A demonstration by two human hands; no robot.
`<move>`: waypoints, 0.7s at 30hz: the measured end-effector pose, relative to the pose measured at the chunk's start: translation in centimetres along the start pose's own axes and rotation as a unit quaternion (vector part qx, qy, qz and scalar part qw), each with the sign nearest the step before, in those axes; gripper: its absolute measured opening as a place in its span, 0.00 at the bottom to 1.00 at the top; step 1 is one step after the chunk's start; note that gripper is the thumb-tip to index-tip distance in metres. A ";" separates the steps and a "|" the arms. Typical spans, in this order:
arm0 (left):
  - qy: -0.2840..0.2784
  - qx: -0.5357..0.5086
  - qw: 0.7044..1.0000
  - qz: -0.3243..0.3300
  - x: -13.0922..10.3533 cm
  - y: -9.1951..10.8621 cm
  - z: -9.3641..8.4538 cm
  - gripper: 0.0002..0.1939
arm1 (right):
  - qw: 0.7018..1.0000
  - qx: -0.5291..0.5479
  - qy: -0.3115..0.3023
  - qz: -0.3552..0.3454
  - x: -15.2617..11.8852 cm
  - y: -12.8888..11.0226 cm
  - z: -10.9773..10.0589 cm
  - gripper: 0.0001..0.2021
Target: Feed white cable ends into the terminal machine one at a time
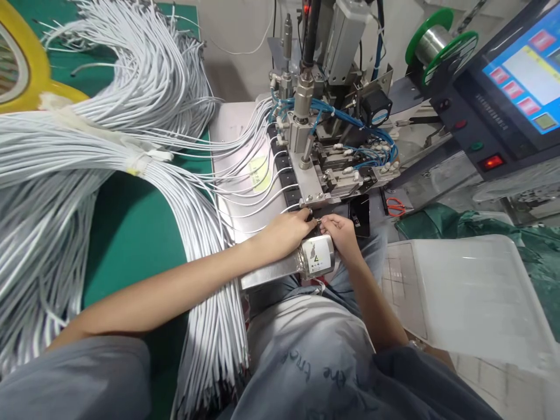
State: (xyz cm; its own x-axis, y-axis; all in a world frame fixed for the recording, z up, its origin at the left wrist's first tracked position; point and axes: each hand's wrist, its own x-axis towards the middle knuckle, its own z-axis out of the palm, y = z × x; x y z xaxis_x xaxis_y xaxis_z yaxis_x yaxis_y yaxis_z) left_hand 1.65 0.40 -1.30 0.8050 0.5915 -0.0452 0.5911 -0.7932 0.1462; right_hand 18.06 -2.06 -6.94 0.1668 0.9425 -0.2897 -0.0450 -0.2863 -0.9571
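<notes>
Two hands at the machine (301, 140): left hand (286, 233), fingers bent at its front edge; right hand (339, 230), fingertips pinching something too small for me to identify.

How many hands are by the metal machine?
2: the bare left hand is at the near end of the row of black blocks; the bare right hand is right of it. No others show.

Factory workshop: pneumatic machine (301, 134), control screen (531, 73), wire spool (437, 44), bundled white cables (144, 157).
</notes>
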 end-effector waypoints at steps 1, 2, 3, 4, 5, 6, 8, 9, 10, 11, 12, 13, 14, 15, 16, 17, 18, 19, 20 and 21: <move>-0.001 0.005 1.000 -0.001 0.0 0.0 0.0 0.16 | 1.000 -0.005 0.001 0.003 0.0 -0.1 0.0 0.08; -0.003 0.010 1.000 0.000 0.0 -0.1 0.1 0.16 | 1.000 -0.011 0.003 0.005 0.0 -0.2 0.0 0.08; -0.005 0.016 1.000 0.002 0.0 -0.1 0.1 0.16 | 1.000 -0.016 0.004 0.007 0.0 -0.3 0.0 0.08; -0.007 0.022 1.000 0.006 0.0 -0.1 0.1 0.16 | 1.000 -0.022 0.005 0.010 0.1 -0.4 0.0 0.08; -0.007 0.028 1.000 0.010 -0.1 -0.1 0.1 0.17 | 1.000 -0.025 0.004 0.014 0.2 -0.5 0.0 0.08; -0.005 0.032 0.999 0.015 -0.1 -0.1 0.1 0.17 | 0.999 -0.027 0.001 0.019 0.2 -0.5 0.0 0.09; 0.000 0.036 0.999 0.020 -0.1 -0.1 0.1 0.17 | 0.999 -0.024 -0.009 0.028 0.4 -0.5 0.1 0.09; 0.001 0.035 0.999 0.019 -0.1 -0.1 0.1 0.17 | 0.999 -0.021 -0.014 0.029 0.4 -0.4 0.1 0.10; 0.000 0.032 0.999 0.018 -0.1 -0.1 0.0 0.17 | 0.999 -0.019 -0.017 0.027 0.4 -0.2 0.2 0.10; -0.003 0.029 0.999 0.015 -0.1 -0.1 0.0 0.17 | 0.999 -0.017 -0.020 0.024 0.5 -0.1 0.2 0.10; -0.005 0.026 1.000 0.012 -0.1 -0.1 -0.1 0.17 | 0.999 -0.017 -0.021 0.018 0.4 0.1 0.2 0.10; -0.007 0.023 1.000 0.010 -0.1 -0.1 -0.1 0.17 | 1.000 -0.016 -0.018 0.012 0.4 0.2 0.2 0.10; -0.009 0.022 1.000 0.008 -0.1 -0.1 -0.1 0.17 | 1.000 -0.014 -0.013 0.006 0.4 0.3 0.2 0.10; -0.009 0.023 1.000 0.007 -0.1 -0.2 -0.2 0.17 | 1.000 -0.013 -0.007 0.001 0.4 0.4 0.2 0.10; -0.009 0.025 1.000 0.008 -0.1 -0.2 -0.2 0.17 | 1.000 -0.012 -0.001 -0.004 0.5 0.4 0.2 0.10; -0.009 0.028 1.000 0.009 -0.2 -0.2 -0.1 0.17 | 1.000 -0.011 0.002 -0.007 0.6 0.5 0.2 0.10; -0.009 0.031 0.999 0.011 -0.2 -0.2 -0.1 0.18 | 1.000 -0.013 0.002 -0.009 0.7 0.5 0.2 0.11; -0.008 0.035 0.999 0.012 -0.2 -0.2 -0.1 0.18 | 1.000 -0.014 -0.004 -0.008 0.9 0.4 0.1 0.11; -0.006 0.038 0.999 0.013 -0.2 -0.1 -0.1 0.18 | 1.000 -0.015 -0.014 -0.004 1.0 0.4 0.1 0.12; -0.003 0.040 0.999 0.012 -0.3 -0.1 -0.1 0.18 | 0.999 -0.016 -0.028 0.001 1.1 0.4 0.1 0.12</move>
State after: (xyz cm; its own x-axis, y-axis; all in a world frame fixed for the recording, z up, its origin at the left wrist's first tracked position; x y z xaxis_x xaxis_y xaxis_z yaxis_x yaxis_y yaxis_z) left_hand 1.35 0.34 -1.23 0.8196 0.5708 -0.0486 0.5729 -0.8169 0.0669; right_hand 18.14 -1.11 -7.61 0.1115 0.9500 -0.2915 -0.0129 -0.2920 -0.9563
